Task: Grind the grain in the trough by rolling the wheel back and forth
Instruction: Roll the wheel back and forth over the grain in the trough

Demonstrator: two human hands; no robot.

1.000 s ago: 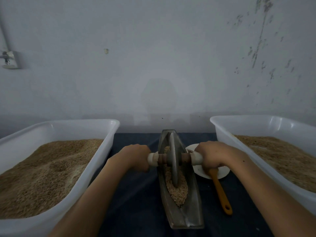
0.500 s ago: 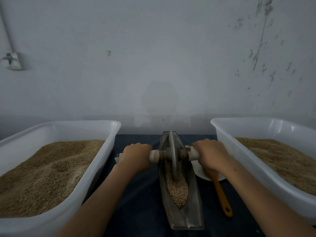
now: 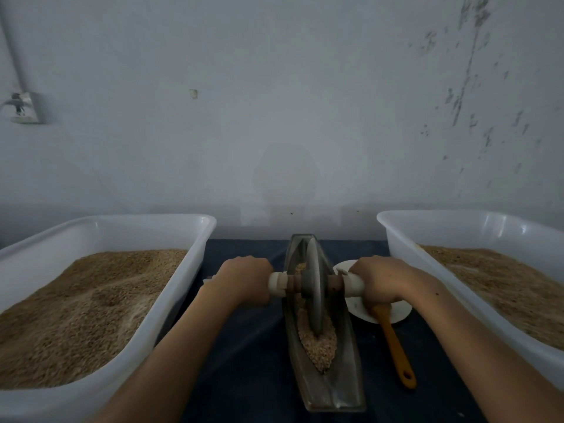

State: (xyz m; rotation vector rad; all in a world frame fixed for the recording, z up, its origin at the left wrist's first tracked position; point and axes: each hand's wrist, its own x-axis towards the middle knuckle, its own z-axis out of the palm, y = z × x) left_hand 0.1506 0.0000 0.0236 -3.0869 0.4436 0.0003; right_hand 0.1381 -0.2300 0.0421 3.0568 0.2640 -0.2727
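Both hands gripping wheel, trough midway

Trough: dull grey metal, worn, faint sheen at 6 o'clock end. Wheel: matt grey metal disc w/ brownish axle and smooth white plastic sleeves. Grain: rough, tan, gritty. Tubs at 9 and 3 o'clock: glossy translucent white plastic. Counter: dark matt cloth. Spatula: orange, smooth, plastic or silicone. Wall: matt paint, chipped.
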